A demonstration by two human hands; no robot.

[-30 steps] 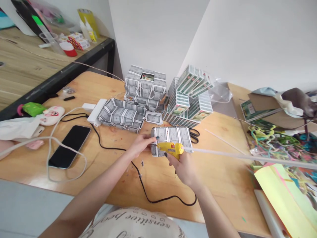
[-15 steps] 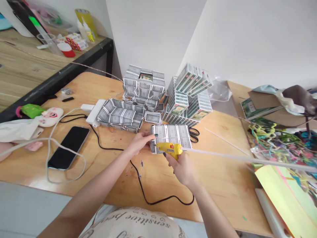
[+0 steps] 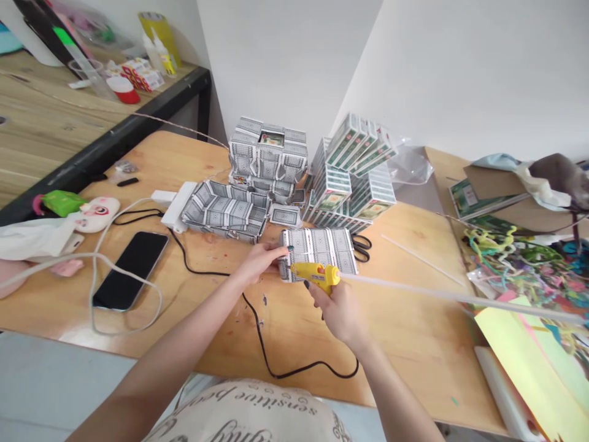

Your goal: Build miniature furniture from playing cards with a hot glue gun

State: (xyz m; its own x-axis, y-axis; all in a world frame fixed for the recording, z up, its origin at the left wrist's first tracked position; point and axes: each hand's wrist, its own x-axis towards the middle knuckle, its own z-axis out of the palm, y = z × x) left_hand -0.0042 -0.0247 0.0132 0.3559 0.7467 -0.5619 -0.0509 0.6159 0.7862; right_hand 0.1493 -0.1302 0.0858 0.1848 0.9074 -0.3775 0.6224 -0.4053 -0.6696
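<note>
Head view, left hand: your left hand (image 3: 260, 261) is at the left end of the card-covered block (image 3: 324, 242), one fingertip on its top; whether it grips or only presses, you cannot tell.
Head view, glue gun: your right hand (image 3: 339, 307) is wrapped round the yellow glue gun (image 3: 317, 274), nozzle toward the block's left end, a long glue stick (image 3: 414, 290) out the back.
Block: lies on the table (image 3: 405, 362) before you, just left of the scissors (image 3: 362, 248).
Done, it seems: cards cover the block's top; the taller card structure (image 3: 267, 162) and open card tray (image 3: 216, 229) stand behind.
Left, as judged: the block's left end appears to be the part in work; whether glue is laid there is too small to tell. Loose cards (image 3: 285, 216) lie near.
</note>
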